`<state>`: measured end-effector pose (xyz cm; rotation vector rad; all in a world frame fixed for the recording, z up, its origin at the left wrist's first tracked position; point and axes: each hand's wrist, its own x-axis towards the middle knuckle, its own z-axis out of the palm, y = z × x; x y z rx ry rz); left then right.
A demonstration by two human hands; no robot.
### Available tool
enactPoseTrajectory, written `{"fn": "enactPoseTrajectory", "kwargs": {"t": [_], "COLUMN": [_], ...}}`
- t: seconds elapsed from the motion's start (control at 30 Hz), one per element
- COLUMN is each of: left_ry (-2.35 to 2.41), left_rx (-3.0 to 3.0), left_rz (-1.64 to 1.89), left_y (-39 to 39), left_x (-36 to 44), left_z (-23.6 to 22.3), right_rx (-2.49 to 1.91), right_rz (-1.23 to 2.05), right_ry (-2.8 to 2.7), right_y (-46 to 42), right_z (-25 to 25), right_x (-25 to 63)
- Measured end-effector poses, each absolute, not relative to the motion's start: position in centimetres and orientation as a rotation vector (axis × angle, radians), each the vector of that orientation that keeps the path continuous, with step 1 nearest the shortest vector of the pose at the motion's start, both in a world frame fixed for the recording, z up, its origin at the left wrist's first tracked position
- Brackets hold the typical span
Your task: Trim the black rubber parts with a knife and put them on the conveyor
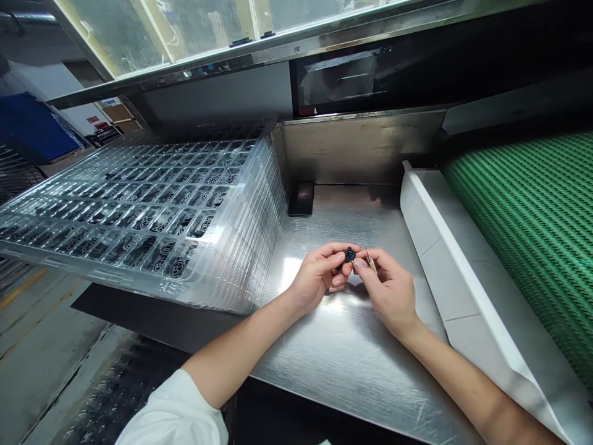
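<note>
Head view puts the work near four o'clock from its centre, so I set my clock face on the round black plastic part [350,254] itself. I have it pinched between thumb and fingers of the left hand [319,275], above the stainless-steel worktop [333,358], with its spoked face showing. At four o'clock sits the right hand [393,296], thumb and fingers narrowed around a slim metallic tool [371,262] whose thin end points toward eleven; I can't tell whether that end touches the part.

Between nine and ten o'clock I see a tall stack of clear plastic trays [231,266], the top one's pockets filled with black components [178,267]. A black smartphone [301,199] lies flat on the worktop between ten and eleven, just beside the stack. At twelve o'clock a metal back panel [361,142] rises from the worktop. Three o'clock brings a white barrier [445,278], and beyond it a green mesh conveyor belt [523,228]. A white sleeve [176,411] covers the upper left arm, around eight.
</note>
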<state>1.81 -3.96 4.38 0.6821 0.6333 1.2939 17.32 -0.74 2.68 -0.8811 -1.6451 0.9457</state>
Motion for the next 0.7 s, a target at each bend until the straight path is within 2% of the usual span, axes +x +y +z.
{"fn": "enactPoseTrajectory", "kwargs": {"t": [0.7], "left_ry": [0.652], "left_rx": [0.691], "left_rz": [1.291], "left_y": [-3.99], "left_x": [1.89], "left_z": [4.36], "right_rx": [-0.85], "right_rz": [1.028], "right_ry": [-1.619], "right_y": [-0.84], "right_z": [2.84], "right_x": [17.15]}}
